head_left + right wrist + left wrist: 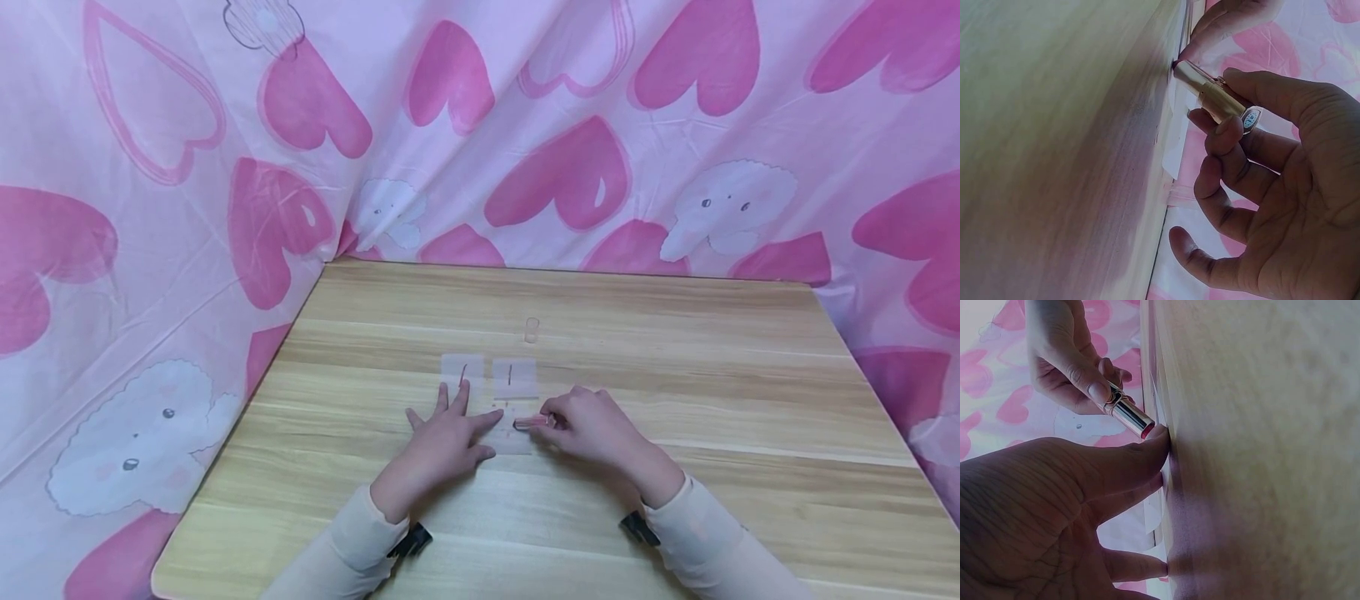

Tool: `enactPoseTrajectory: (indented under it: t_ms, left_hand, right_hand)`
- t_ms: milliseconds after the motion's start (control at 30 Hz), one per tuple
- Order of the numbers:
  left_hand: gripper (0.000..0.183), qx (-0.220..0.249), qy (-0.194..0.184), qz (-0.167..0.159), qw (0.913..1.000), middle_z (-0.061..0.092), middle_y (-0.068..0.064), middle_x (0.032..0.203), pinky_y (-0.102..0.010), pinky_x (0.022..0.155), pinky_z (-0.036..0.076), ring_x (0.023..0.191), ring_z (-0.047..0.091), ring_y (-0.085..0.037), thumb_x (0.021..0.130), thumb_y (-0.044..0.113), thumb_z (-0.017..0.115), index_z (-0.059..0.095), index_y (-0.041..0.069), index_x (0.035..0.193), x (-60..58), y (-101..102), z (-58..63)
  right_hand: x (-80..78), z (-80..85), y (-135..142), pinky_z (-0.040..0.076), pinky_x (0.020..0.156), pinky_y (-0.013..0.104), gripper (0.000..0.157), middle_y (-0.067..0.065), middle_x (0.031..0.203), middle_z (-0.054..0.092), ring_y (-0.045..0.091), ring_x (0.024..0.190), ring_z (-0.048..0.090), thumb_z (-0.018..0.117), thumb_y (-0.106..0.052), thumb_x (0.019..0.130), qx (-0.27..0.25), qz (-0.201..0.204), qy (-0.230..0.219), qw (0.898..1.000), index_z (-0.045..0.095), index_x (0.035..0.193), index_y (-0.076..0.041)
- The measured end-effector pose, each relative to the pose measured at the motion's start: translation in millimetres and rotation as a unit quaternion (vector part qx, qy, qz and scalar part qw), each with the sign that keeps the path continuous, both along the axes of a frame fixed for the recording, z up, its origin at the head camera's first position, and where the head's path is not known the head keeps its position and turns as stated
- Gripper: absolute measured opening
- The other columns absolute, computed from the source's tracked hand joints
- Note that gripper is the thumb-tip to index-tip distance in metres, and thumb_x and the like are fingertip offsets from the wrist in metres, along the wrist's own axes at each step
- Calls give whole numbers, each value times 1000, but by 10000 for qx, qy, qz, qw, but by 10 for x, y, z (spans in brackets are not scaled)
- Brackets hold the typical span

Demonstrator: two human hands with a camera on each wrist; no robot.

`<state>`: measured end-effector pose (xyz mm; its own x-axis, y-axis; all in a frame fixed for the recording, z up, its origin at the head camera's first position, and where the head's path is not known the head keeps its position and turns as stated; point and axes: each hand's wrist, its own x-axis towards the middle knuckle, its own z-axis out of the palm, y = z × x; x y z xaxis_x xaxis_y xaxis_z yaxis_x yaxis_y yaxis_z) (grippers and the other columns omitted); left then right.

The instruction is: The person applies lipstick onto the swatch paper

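My right hand (600, 429) pinches a lipstick (534, 422) between thumb and fingers. In the left wrist view, the tube (1130, 414) is shiny metallic with a red tip, close to the left thumb. The lipstick tip meets a pale paper sheet (513, 447) bearing several small red marks. My left hand (438, 446) has its fingers spread, with fingertips on the table and on the papers. Beyond it lie two more square sheets, a left one (452, 368) and a right one (525, 383), each with one dark red stroke.
A small clear object with a pinkish outline (532, 330) lies on the wooden table (735, 383) behind the papers. Pink heart-patterned cloth (450, 75) hangs along the back and both sides. Black clips (640, 528) sit at both wrists.
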<state>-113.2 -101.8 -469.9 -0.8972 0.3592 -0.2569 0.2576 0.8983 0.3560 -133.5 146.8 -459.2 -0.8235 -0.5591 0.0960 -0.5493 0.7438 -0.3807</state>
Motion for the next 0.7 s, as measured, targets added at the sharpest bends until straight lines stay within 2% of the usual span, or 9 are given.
enactPoseTrajectory:
  t_ms: [300, 700]
  left_hand:
    - [54, -15, 9, -25, 10000, 18, -20, 164, -92, 90, 9, 146, 10, -54, 91, 48, 71, 56, 42, 142, 5, -1, 0]
    - [53, 6, -44, 1, 10000, 18, -19, 165, -91, 91, 8, 147, 9, -54, 91, 48, 71, 56, 42, 142, 2, 1, 1]
  right_hand:
    - [33, 5, -3, 34, 46, 24, 19, -17, 57, 44, 1, 51, 40, 75, -35, 89, -44, 71, -36, 10000, 68, 76, -24]
    - [63, 5, -12, 34, 46, 23, 19, -19, 57, 45, 0, 51, 40, 73, -37, 91, -48, 195, -183, 9996, 67, 77, -26]
